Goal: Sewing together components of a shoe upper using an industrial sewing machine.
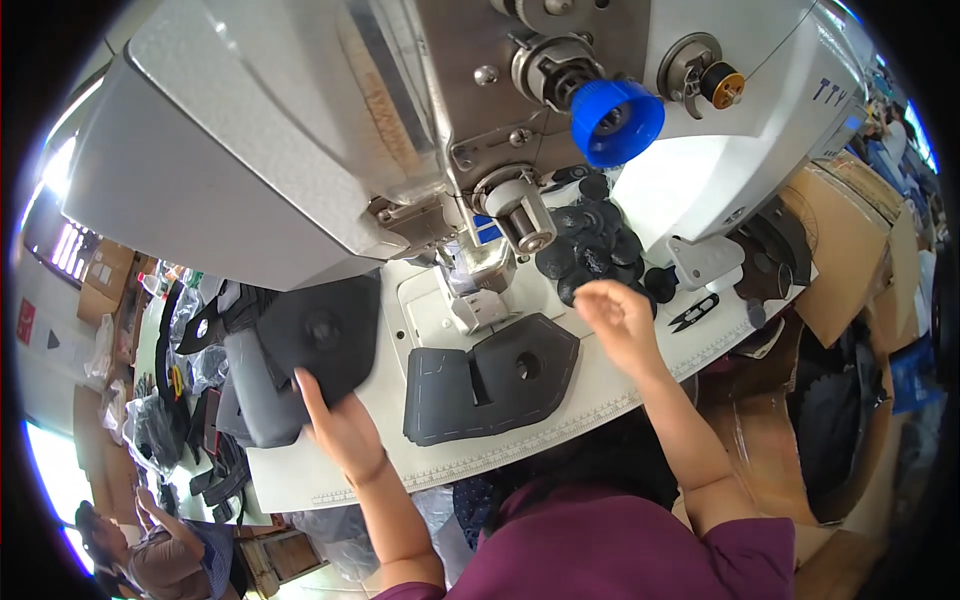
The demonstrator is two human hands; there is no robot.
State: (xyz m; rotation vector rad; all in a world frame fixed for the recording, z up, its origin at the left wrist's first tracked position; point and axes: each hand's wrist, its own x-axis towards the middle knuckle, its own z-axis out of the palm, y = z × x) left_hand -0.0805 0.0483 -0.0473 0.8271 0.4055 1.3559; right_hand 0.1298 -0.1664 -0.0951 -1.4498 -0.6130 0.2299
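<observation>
Your sewing machine [250, 160] towers over the tabletop [290, 477]; a slotted black panel [450, 400] lies near the front edge, apparently for easy reach. Your left hand [345, 435] meets a domed panel [345, 350] toward the left edge, grip unclear; your right hand [618, 322], narrowly curled, hangs beside piled black caps [590, 235], any hold indiscernible.

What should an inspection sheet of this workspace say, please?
Surface: white table, ruler-marked edge, under a white sewing machine.
Job's things: flat, stitched dark-grey panel; pile of round black pieces beyond it.
Clutter: small black snips; clear plastic bags at left.
Hands: left hand by a flat black panel, right hand by the pile; grips unclear.
Cables: nothing seen.
Surroundings: brown cardboard box at right; another person, lower left.
</observation>
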